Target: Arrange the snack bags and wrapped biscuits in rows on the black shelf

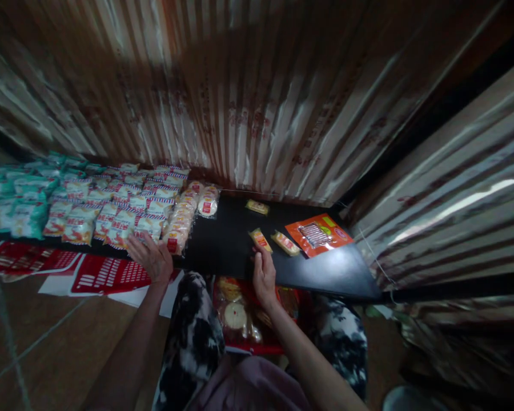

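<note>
My right hand (264,277) has its thumb and fingers closed on the near end of a small yellow wrapped snack (261,240), over the black board. Beside it lies a second yellow wrapped snack (285,244), and another small yellow packet (257,206) rests farther back. My left hand (151,258) is open, fingers spread, at the front edge of the rows of white snack packets (124,217). It is close to a column of clear-wrapped round crackers (182,220); whether it touches a packet I cannot tell.
An orange flat package (319,235) lies at the board's right end. Teal packets (28,217) fill its far left. Below, between my knees, a red box (265,348) holds mixed snacks. Red printed sheets (107,274) lie under the board's left part. Corrugated panels (240,103) rise behind.
</note>
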{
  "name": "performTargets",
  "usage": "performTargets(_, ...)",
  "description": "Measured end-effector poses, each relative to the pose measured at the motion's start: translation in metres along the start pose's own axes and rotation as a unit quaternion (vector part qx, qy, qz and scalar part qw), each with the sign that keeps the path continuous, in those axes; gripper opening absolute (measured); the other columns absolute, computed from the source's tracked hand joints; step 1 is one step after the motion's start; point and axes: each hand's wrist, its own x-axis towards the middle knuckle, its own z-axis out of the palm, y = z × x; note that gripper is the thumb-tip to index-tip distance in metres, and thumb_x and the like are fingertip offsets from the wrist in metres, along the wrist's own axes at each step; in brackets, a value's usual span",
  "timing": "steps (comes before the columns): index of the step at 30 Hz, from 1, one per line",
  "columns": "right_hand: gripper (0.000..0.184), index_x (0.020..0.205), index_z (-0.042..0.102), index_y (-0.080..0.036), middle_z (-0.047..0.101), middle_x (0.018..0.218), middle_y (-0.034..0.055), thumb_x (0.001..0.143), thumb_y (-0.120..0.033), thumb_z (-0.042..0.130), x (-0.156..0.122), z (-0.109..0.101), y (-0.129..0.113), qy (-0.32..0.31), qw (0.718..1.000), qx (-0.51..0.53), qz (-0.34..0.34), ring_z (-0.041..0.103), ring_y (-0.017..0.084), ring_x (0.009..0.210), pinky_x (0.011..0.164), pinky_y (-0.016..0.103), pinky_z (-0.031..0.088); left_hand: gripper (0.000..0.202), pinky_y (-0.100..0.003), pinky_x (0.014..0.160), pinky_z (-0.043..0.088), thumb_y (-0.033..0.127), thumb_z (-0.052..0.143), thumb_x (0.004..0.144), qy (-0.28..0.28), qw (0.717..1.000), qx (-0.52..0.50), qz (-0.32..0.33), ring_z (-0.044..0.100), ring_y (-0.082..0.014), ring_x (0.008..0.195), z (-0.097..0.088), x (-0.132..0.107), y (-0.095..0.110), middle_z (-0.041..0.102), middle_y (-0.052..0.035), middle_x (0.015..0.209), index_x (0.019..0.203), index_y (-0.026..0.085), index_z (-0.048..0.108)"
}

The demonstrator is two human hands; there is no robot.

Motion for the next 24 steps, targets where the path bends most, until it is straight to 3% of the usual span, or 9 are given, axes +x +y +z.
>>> performTargets(5,0.036,0.111,0.059,-0.015,0.062,0.109,0.0122,0.089,-0.036,0.040,0.000,-0.026,0.006,0.073,0.994,-0.063,-0.049,0.057,0.021,0.103,0.095,0.041,0.044,0.046,-0.056,0.113,0.013,0.032,0.037,0.093,-0.038,0.995,-0.069,0.064,0.003,-0.0312,0.143,-0.016,0.001,0.050,0.014,-0.0199,0.153,0.132,0.008,0.042)
performTargets(8,0.034,0.109,0.060,-0.016,0.063,0.106,0.0113,0.088,-0.034,0.040,-0.006,-0.039,0.007,0.094,0.992,-0.063,-0.048,0.060,0.020,0.097,0.091,0.039,0.046,0.035,-0.045,0.112,0.029,0.022,0.035,0.092,-0.109,0.974,-0.152,0.129,0.032,-0.0226,0.135,-0.023,-0.024,0.086,0.042,-0.0154,0.140,0.123,0.013,0.050)
performTargets(10,0.034,0.110,0.059,-0.017,0.065,0.104,0.0108,0.088,-0.034,0.041,-0.015,-0.047,0.009,0.090,0.995,-0.037,-0.028,0.063,0.019,0.091,0.086,0.037,0.049,0.034,-0.037,0.104,0.041,0.016,0.033,0.091,-0.213,0.934,-0.218,0.185,0.049,-0.0169,0.121,-0.025,-0.053,0.105,0.057,-0.0116,0.125,0.118,0.014,0.054)
performTargets(14,0.033,0.108,0.059,-0.017,0.069,0.095,0.0090,0.086,-0.035,0.043,-0.044,-0.068,0.023,0.071,0.997,-0.021,0.030,0.066,0.018,0.081,0.079,0.034,0.052,0.033,-0.032,0.097,0.047,0.011,0.036,0.086,-0.424,0.825,-0.262,0.266,0.059,-0.0154,0.104,-0.023,-0.117,0.128,0.066,-0.0068,0.107,0.105,0.017,0.063)
performTargets(17,0.029,0.100,0.062,-0.019,0.071,0.086,0.0058,0.084,-0.033,0.042,-0.067,-0.084,0.041,0.029,0.996,-0.057,0.070,0.066,0.018,0.077,0.078,0.032,0.051,0.032,-0.031,0.095,0.046,0.012,0.040,0.084,-0.570,0.765,-0.206,0.218,0.060,-0.0173,0.101,-0.017,-0.153,0.134,0.067,-0.0080,0.104,0.104,0.017,0.065)
performTargets(19,0.027,0.095,0.064,-0.019,0.071,0.084,0.0048,0.083,-0.029,0.041,-0.082,-0.090,0.053,-0.033,0.990,-0.090,0.103,0.066,0.018,0.076,0.076,0.031,0.051,0.029,-0.031,0.099,0.043,0.013,0.046,0.081,-0.641,0.743,-0.152,0.118,0.059,-0.0185,0.106,-0.012,-0.170,0.133,0.065,-0.0079,0.109,0.103,0.018,0.066)
performTargets(24,0.026,0.088,0.070,-0.021,0.073,0.082,0.0051,0.080,-0.019,0.046,-0.102,-0.087,0.076,-0.224,0.931,-0.232,0.169,0.068,0.019,0.079,0.070,0.027,0.048,0.026,-0.031,0.097,0.042,0.011,0.054,0.076,-0.663,0.744,-0.088,-0.012,0.060,-0.0208,0.105,-0.002,-0.193,0.122,0.068,-0.0085,0.104,0.097,0.017,0.067)
